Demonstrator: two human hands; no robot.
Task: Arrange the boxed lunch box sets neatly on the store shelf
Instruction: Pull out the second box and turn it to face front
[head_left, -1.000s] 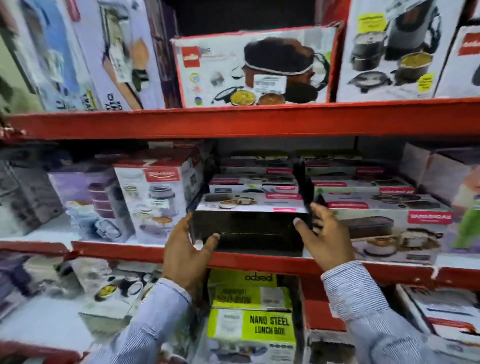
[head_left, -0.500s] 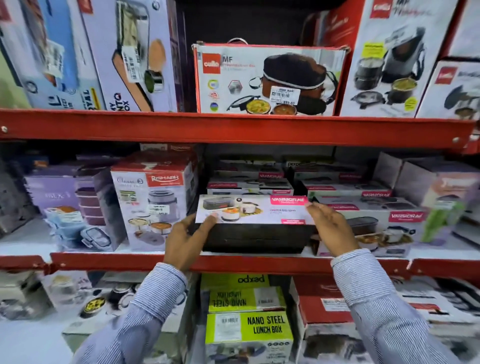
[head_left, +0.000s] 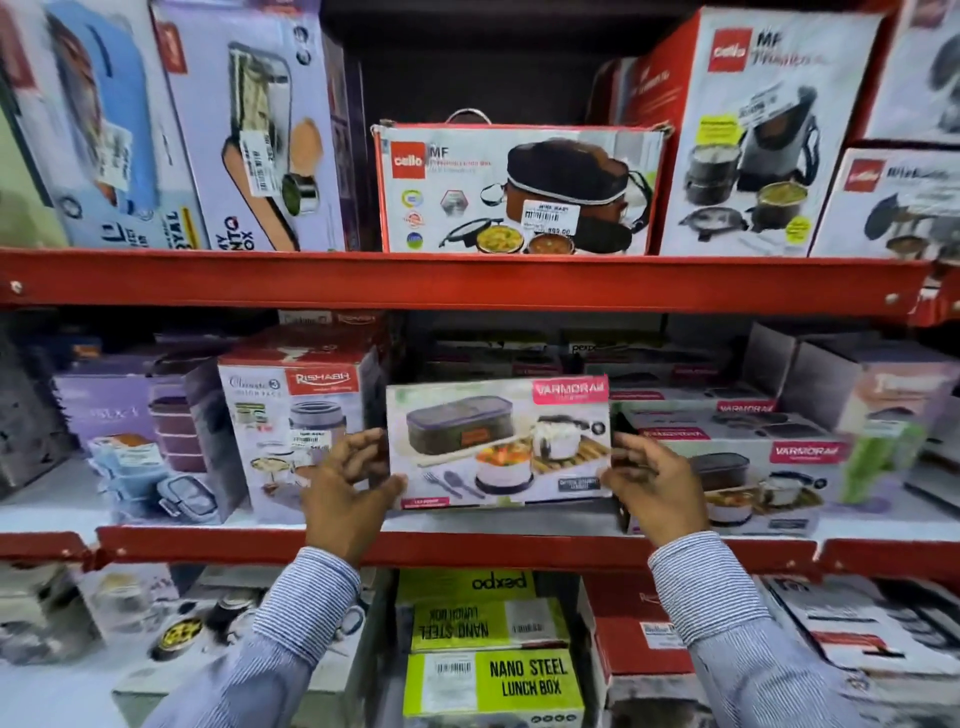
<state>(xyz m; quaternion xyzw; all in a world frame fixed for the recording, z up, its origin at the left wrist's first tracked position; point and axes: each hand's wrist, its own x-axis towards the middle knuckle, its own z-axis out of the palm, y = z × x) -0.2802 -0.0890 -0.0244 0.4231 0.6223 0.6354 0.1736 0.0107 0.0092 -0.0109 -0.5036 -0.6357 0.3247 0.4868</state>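
Note:
A white Varmora lunch box set box (head_left: 498, 441) stands upright on the middle red shelf (head_left: 467, 548), its printed front facing me. My left hand (head_left: 345, 488) grips its left edge and my right hand (head_left: 657, 483) grips its right edge. Another Varmora box (head_left: 737, 478) stands just to the right, with more Varmora boxes (head_left: 691, 405) stacked behind. A Rishabh box (head_left: 296, 431) stands just to the left.
The upper shelf holds a Cello box (head_left: 519, 189) and tall boxes on both sides. A purple box (head_left: 130, 441) sits far left on the middle shelf. Green Nano Steel lunch boxes (head_left: 493, 680) are stacked on the lower shelf below my hands.
The Varmora box has been tipped up from lying flat to standing on its long edge, its picture side now facing me. Both hands stayed on its ends.

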